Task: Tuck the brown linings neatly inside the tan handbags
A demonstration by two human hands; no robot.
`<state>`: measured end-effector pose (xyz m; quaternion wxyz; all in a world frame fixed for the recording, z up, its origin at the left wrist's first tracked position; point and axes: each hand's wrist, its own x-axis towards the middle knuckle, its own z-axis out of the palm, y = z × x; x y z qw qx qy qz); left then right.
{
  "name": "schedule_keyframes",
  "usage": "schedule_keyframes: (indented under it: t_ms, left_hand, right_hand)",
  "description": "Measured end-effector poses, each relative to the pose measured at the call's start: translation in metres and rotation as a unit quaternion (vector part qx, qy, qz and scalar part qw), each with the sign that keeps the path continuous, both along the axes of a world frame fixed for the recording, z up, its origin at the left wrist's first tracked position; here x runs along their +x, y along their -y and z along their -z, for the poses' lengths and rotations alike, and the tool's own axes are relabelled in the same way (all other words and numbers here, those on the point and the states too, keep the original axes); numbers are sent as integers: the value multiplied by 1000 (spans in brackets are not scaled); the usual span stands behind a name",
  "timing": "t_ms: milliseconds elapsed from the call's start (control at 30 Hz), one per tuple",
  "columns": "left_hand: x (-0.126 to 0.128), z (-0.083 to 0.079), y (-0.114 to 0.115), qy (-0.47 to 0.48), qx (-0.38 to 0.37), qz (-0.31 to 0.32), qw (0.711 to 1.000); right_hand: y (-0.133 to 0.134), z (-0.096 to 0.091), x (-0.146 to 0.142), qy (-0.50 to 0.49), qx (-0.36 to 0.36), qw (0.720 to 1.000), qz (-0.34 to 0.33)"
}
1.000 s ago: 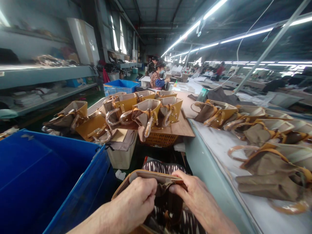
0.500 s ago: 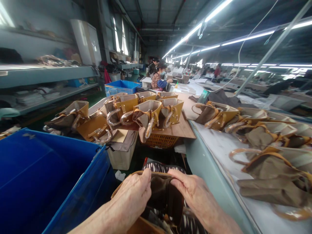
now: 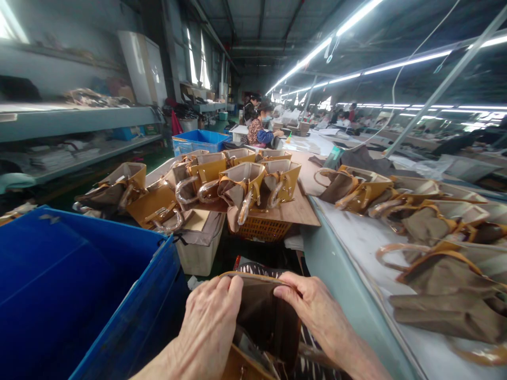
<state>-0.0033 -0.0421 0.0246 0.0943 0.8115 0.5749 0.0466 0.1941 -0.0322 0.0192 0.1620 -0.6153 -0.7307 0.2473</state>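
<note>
A handbag (image 3: 265,306) with a tan edge and dark brown lining is held in front of me, its mouth towards me. My left hand (image 3: 216,306) grips the rim on the left side, with the fingers curled over it. On the right, my right hand (image 3: 307,301) pinches the same far rim between thumb and fingers. The lining lies bare between the two hands. The bag's lower part drops out of view at the bottom, over patterned black and white cloth (image 3: 309,351).
A large blue bin (image 3: 158,285) stands at my left. Several tan and brown handbags (image 3: 247,179) stand on a wooden board (image 3: 304,208) over an orange basket (image 3: 261,229). More bags (image 3: 451,274) cover the white-topped table (image 3: 364,253) at right. A co-worker (image 3: 259,129) sits farther back.
My left hand has turned and shifted slightly left along the rim. More of the brown lining shows between the hands. My right hand keeps its pinch.
</note>
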Motion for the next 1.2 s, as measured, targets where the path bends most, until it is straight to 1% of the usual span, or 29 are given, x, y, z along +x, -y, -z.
schedule_keyframes:
  t_ms: [33,67,100,167,267,333,500,667,800,967,1100,1200]
  left_hand:
    - [-1,1,-2,15,39,-4,999]
    - [-1,2,-5,30,60,-12,998]
    - [-1,3,-9,48,64,-22,997]
    - [-2,4,-16,100,48,-38,993]
    - [-6,4,-27,180,14,-30,983]
    - [-10,5,-31,202,-9,-28,979]
    - [-13,9,-34,213,-10,-32,976]
    - [-12,13,-35,228,-5,-62,972]
    - [-12,13,-35,233,-10,-82,969]
    - [-11,12,-36,241,-16,-81,967]
    - [-10,11,-36,234,-16,-86,968]
    - [-10,9,-34,237,-26,-66,969]
  right_hand:
    - [0,0,0,-1,-2,1000,2]
    - [0,-1,-1,-2,-4,1000,2]
    - [0,-1,-1,-4,-6,1000,2]
    - [0,0,-1,-4,-13,1000,4]
    - [-2,3,1,-4,-28,1000,5]
    - [-3,5,3,-3,-32,999,7]
    - [-3,8,6,-1,-26,1000,2]
    - [-1,5,6,-16,-7,1000,-4]
    - [-1,4,5,-33,6,999,-2]
    - [-1,4,4,-41,24,999,-11]
    - [0,4,4,-36,28,999,-5]
    - [0,3,7,-15,32,999,-8]
